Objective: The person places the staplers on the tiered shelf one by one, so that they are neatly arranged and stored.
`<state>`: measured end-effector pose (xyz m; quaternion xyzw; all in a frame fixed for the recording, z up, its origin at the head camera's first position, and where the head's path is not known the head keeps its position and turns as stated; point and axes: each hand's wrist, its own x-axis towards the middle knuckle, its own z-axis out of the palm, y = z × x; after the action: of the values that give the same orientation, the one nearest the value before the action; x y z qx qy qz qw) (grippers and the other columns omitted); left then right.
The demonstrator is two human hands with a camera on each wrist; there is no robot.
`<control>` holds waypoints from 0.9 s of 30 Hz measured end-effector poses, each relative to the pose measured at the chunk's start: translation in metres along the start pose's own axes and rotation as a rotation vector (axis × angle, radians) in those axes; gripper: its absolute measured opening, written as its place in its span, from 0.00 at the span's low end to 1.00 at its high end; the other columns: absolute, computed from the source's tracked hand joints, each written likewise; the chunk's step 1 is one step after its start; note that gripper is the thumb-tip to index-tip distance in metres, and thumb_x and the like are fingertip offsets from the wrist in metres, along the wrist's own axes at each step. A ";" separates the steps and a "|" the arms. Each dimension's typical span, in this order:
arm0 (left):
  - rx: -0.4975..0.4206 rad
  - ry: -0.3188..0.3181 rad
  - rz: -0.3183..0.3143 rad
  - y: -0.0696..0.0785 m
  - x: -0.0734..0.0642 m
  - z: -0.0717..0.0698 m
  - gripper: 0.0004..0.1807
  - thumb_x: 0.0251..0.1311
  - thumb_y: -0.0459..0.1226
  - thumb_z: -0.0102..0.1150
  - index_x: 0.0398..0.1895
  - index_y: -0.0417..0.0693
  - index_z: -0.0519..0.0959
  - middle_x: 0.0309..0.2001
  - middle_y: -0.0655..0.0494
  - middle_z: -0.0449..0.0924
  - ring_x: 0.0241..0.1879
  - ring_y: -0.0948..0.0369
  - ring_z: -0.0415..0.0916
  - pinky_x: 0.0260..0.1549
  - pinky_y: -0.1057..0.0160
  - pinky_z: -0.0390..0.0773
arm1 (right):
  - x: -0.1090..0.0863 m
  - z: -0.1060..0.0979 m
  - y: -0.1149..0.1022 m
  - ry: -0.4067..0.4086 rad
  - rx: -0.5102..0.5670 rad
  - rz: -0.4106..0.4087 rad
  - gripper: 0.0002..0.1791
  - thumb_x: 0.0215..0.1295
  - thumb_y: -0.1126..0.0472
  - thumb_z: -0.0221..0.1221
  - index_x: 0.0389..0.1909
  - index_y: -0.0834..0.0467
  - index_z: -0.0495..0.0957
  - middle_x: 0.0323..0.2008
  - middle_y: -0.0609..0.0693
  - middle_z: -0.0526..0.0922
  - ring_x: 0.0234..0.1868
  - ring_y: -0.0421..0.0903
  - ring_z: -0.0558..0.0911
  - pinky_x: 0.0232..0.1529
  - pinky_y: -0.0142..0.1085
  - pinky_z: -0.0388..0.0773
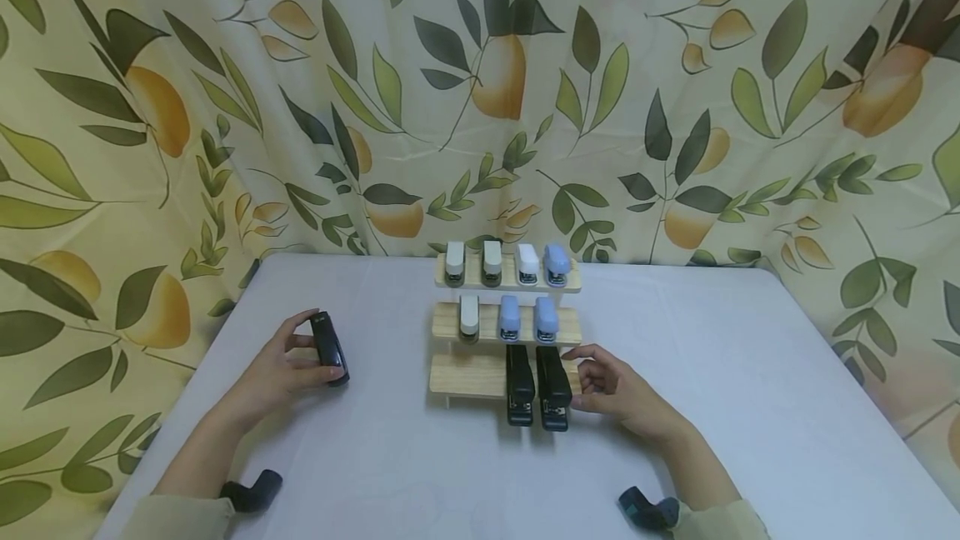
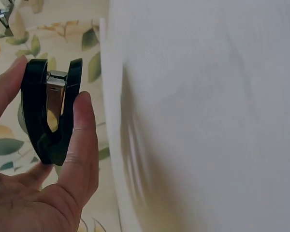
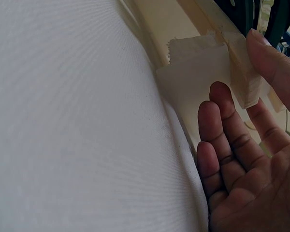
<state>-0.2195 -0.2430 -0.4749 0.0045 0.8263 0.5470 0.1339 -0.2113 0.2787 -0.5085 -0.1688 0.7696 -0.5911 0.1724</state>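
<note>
My left hand [image 1: 273, 373] holds a black stapler [image 1: 329, 348] over the left part of the table, thumb on one side and fingers on the other. In the left wrist view its two arms [image 2: 34, 106] stand apart in a V with a metal part between. My right hand [image 1: 622, 394] is at the right end of a three-tier wooden rack [image 1: 465, 375]. There, in the right wrist view, thumb and index finger pinch the end of a shelf [image 3: 244, 87], the other fingers curled below. Two black staplers [image 1: 520, 386] lie side by side on the lowest tier, close to that hand.
Pale green, white and blue small staplers [image 1: 510, 319] fill parts of the middle and top tiers. The rack stands on a white-covered table [image 1: 390, 473]. Behind hangs a curtain [image 1: 420, 148] printed with fruit and leaves. Black devices [image 1: 253, 492] sit at both wrists.
</note>
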 end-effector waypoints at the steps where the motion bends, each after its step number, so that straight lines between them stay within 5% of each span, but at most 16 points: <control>1: -0.010 -0.005 0.002 0.002 -0.001 0.001 0.62 0.56 0.42 0.78 0.84 0.59 0.42 0.69 0.35 0.62 0.59 0.49 0.81 0.50 0.62 0.79 | 0.000 0.000 0.000 0.000 0.000 0.003 0.36 0.63 0.68 0.68 0.69 0.64 0.64 0.40 0.51 0.76 0.41 0.42 0.76 0.42 0.32 0.78; 27: -0.057 -0.071 0.025 0.043 -0.021 0.046 0.62 0.49 0.42 0.83 0.83 0.61 0.50 0.74 0.42 0.65 0.56 0.54 0.82 0.52 0.55 0.83 | 0.001 0.000 0.001 0.019 -0.028 0.035 0.36 0.62 0.66 0.70 0.69 0.60 0.66 0.41 0.51 0.76 0.41 0.42 0.77 0.42 0.32 0.77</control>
<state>-0.1944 -0.1873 -0.4484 0.0304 0.8051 0.5713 0.1566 -0.2121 0.2784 -0.5099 -0.1519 0.7824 -0.5787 0.1729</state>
